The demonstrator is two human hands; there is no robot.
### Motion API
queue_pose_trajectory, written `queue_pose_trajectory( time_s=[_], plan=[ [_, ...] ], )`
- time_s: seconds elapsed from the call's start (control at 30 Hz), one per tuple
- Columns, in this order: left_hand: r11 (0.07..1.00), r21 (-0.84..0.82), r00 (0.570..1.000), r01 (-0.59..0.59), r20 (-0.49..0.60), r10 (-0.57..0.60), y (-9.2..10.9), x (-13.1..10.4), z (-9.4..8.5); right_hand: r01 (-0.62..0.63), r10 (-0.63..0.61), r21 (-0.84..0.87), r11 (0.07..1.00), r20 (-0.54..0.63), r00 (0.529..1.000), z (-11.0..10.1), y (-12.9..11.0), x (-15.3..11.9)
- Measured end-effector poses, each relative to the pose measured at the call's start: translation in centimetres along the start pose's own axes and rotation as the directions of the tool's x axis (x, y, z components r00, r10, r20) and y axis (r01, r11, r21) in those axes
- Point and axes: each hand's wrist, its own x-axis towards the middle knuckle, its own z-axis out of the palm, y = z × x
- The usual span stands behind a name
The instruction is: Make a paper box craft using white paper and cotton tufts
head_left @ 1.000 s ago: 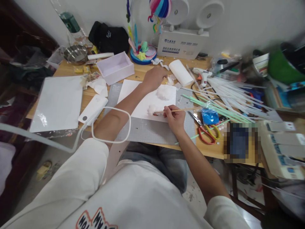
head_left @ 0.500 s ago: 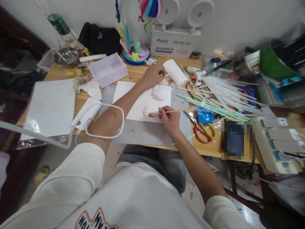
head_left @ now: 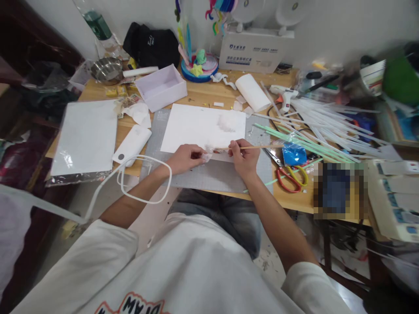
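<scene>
Here, cotton tuft pinched in left hand, beside right hand gripping stick.

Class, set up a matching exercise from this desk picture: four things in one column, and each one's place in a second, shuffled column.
Things:
1. wooden stick
2. cotton wad
3. scissors
4. steel bowl

Places:
A. far left corner of the desk
B. in the right hand
C. at the left hand fingertips
D. flat on the desk, right of the grey mat

Pairs: 1-B, 2-C, 3-D, 4-A
</scene>
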Motion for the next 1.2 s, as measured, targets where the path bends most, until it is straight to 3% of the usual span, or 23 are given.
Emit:
queue_pose_trajectory(
  time_s=[0.13, 0.37, 0.57, 0.7, 1.0, 1.2],
  plan=[
    [0.994, 0.091, 0.998, -0.054, -0.023, 0.056, 0.3, -0.5, 1.0, 0.046, -0.045, -0.038, 0.998, 0.034, 0.998, -0.1, -0.4, -0.3],
    [0.994, 0.083, 0.997, -0.076, -0.024, 0.078, 0.6, -0.5, 1.4, 0.191, -0.175, -0.178, 0.965, 0.101, 0.979, -0.1, -1.1, -0.4],
    [0.998, 0.055, 0.998, -0.021, -0.050, 0.024, 0.6, -0.4, 1.6, 0.207, -0.205, -0.247, 0.947, 0.035, 0.978, 0.0, -0.9, -0.5],
    [0.995, 0.094, 0.997, -0.040, -0.056, 0.046, 1.0, 0.2, 1.9, 0.208, -0.209, -0.296, 0.932, 0.027, 0.978, -0.1, -0.8, -0.6],
    [0.915, 0.389, 0.979, -0.107, -0.121, 0.166, 0.8, 2.8, 2.5, 0.203, -0.207, -0.312, 0.928, 0.021, 0.978, -0.1, -1.0, -0.7],
    [0.955, 0.292, 0.983, -0.042, -0.158, 0.092, 0.6, 3.0, 2.7, 0.247, -0.280, -0.336, 0.909, -0.052, 0.959, -0.5, -0.8, -1.3]
  ],
)
